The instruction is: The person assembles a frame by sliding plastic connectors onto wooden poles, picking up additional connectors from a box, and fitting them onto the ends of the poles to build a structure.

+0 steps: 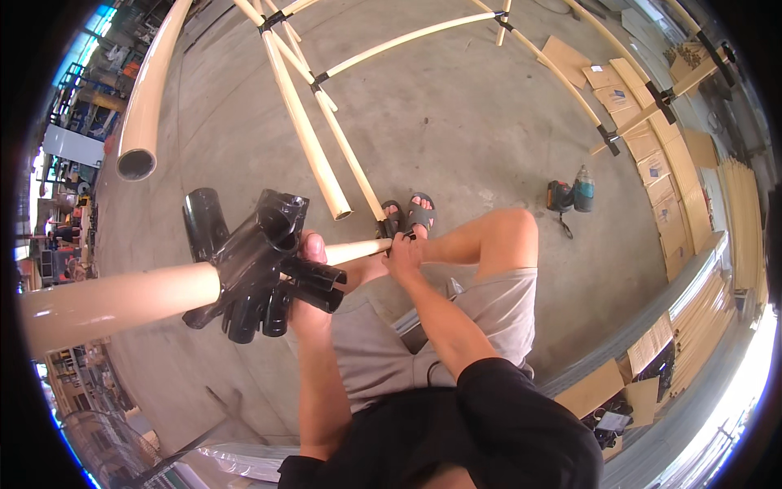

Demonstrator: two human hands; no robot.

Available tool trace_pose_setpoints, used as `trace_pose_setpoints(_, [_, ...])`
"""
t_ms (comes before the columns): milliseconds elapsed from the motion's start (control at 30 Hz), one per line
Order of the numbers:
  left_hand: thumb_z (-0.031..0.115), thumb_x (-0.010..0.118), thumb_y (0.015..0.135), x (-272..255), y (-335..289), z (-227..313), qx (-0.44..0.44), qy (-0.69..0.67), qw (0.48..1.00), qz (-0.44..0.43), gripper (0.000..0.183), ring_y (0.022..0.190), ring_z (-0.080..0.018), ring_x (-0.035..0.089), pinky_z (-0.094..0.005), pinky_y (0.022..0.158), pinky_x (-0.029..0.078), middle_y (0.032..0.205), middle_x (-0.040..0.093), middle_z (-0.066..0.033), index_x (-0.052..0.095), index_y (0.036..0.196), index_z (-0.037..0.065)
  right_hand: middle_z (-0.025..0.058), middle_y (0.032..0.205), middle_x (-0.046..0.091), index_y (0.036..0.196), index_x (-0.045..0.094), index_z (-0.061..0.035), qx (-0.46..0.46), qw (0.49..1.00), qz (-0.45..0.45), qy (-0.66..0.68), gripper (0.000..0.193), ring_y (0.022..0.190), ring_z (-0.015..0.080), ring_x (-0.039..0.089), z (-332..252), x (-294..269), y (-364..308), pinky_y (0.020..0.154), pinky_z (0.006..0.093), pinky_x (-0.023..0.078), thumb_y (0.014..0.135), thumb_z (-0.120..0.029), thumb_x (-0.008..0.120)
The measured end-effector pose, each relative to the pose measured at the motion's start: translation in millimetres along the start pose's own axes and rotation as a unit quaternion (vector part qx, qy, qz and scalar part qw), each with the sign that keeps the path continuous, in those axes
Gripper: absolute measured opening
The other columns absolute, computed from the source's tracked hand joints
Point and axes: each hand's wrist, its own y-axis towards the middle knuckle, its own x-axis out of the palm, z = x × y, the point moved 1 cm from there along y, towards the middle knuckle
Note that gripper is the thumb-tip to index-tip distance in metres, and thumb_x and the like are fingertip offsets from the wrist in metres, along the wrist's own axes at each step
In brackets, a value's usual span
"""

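Note:
A cream-coated pipe [122,303] runs across in front of me from the left, and a cluster of black pipe joints [252,244] sits around it. My left hand [309,306] is closed against the right side of this cluster, thumb up, its fingers mostly hidden behind the joints. Beyond the joints the thinner-looking pipe section [358,250] reaches my right hand [403,257]. Those fingers are closed around a small black joint [389,230] where that pipe meets the lower end of a frame pipe [350,163]. Part of this joint is hidden by the fingers.
Another cream pipe [330,183] ends close beyond my hands, and one open-ended pipe [147,122] hangs at upper left. A cordless drill [580,191] stands on the concrete floor [489,122]. Flattened cardboard [652,171] and stacked pipes [700,326] lie at right.

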Motion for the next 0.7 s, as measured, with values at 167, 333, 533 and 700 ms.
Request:
trace_pose_setpoints(167, [0.013,0.069,0.093,2.2,-3.0,-5.7,-0.026,-0.025,0.999,0.013,0.011,0.072,-0.0074,0.050,-0.0260,0.065,0.040,0.082,0.056,0.0035,0.063,0.093,0.004,0.0172,0.100,0.063,0.117,0.052,-0.0075,-0.009,0.998,0.060,0.035,0.060,0.100,0.0353,0.063,2.0,13.8,-0.9,0.085,0.0467,0.051,0.068,-0.026,0.080])
trace_pose_setpoints(333, [0.011,0.070,0.092,9.8,1.3,-1.7,0.031,-0.087,0.996,0.002,0.013,0.073,-0.0065,0.050,-0.0239,0.064,0.039,0.084,0.057,0.0027,0.061,0.099,0.004,0.0167,0.100,0.065,0.114,0.057,-0.0123,-0.006,0.969,0.145,0.200,0.051,0.098,0.0349,0.064,8.3,19.0,-3.9,0.083,0.0441,0.051,0.068,-0.020,0.078])
trace_pose_setpoints(533, [0.010,0.070,0.091,4.0,-1.6,-5.1,0.006,-0.082,0.996,0.022,0.014,0.073,-0.0056,0.050,-0.0223,0.063,0.039,0.084,0.057,0.0017,0.061,0.101,0.004,0.0181,0.105,0.069,0.115,0.058,-0.0106,0.003,0.989,-0.057,0.134,0.058,0.098,0.0339,0.066,0.5,4.9,17.0,0.083,0.0450,0.050,0.063,-0.020,0.082])
trace_pose_setpoints(700, [0.010,0.070,0.091,4.4,0.1,-6.8,-0.001,-0.073,0.997,-0.008,0.013,0.074,-0.0058,0.050,-0.0229,0.063,0.039,0.085,0.057,0.0014,0.062,0.099,0.004,0.0168,0.106,0.069,0.117,0.057,-0.0100,0.046,0.976,-0.087,0.193,0.066,0.100,0.0316,0.067,11.0,-2.0,31.6,0.088,0.0406,0.051,0.058,-0.023,0.085])
